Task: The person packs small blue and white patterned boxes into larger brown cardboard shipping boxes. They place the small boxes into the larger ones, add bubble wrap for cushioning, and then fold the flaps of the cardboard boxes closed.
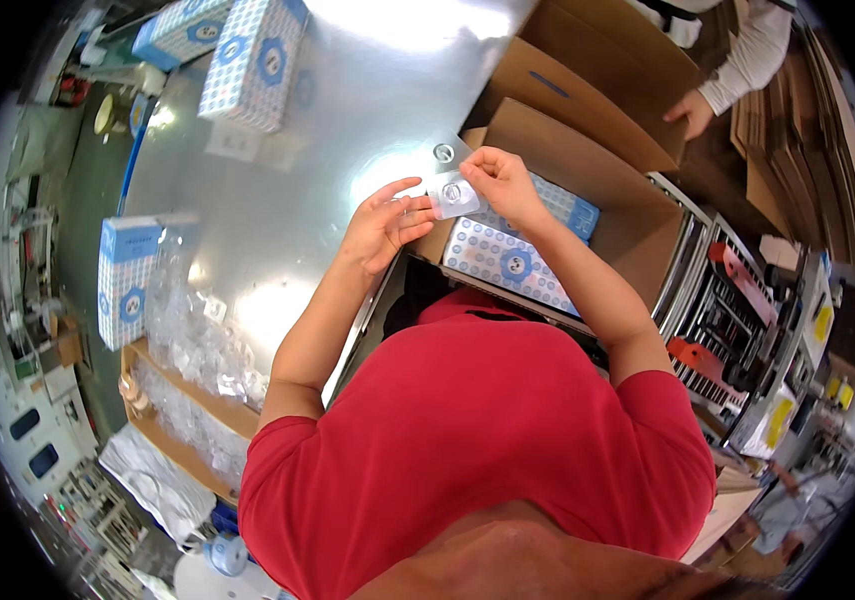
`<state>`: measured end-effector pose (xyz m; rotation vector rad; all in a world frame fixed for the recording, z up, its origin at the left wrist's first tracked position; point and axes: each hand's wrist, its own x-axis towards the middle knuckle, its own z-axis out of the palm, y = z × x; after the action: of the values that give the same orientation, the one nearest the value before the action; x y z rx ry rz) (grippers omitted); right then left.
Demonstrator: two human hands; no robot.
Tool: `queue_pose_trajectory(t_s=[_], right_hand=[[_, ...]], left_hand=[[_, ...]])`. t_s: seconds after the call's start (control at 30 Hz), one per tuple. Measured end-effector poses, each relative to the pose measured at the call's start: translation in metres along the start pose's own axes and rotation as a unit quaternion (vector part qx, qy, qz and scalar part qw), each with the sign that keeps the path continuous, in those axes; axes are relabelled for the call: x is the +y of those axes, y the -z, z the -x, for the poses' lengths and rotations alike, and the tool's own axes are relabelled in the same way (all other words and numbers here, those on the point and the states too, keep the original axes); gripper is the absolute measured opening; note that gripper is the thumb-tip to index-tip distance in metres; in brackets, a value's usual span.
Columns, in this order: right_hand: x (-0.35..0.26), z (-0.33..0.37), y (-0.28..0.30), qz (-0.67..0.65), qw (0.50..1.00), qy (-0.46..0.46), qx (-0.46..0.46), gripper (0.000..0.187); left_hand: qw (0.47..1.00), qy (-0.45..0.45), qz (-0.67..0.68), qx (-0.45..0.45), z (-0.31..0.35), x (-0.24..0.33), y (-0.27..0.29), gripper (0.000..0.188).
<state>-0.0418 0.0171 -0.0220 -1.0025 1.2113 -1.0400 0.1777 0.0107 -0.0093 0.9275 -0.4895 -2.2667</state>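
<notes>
Pinches the upper right edge of a clear film between thumb and fingertips of the right hand. Spreads the fingers of the left hand, with fingertips at the film's left edge, seemingly touching it. Has the film directly between both hands, to the left of the right one, by the metal table. Cannot tell its long axis for sure against the glare.

Has, just below and right of the film, an open brown carton, holding a white-and-blue box laid lengthwise left to right, and a bluer box just beyond, partly hidden by the right forearm.

Shows at the left a low cardboard box full of clear plastic, with a plastic heap beside it and a tall blue-and-white box next to that.

Farther off, shows another carton near a co-worker's hand, and two patterned boxes at the table's far left, contents hidden.
</notes>
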Motion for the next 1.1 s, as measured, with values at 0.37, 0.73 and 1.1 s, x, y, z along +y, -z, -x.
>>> queue_pose_trajectory(t_s=[0.37,0.73,1.1], right_hand=[[0.162,-0.017,0.131,0.283,0.930,-0.196,0.133,0.020],[0.199,0.004,0.116,0.485,0.871,-0.050,0.056,0.052],[0.171,0.030,0.146,0.504,0.844,-0.147,0.109,0.058]], left_hand=[[0.971,0.024,-0.223,0.081,-0.060,-0.037,-0.033,0.024],[0.821,-0.211,-0.528,0.053,-0.054,-0.059,0.002,0.030],[0.385,-0.257,-0.886,-0.015,-0.106,-0.088,-0.022,0.047]])
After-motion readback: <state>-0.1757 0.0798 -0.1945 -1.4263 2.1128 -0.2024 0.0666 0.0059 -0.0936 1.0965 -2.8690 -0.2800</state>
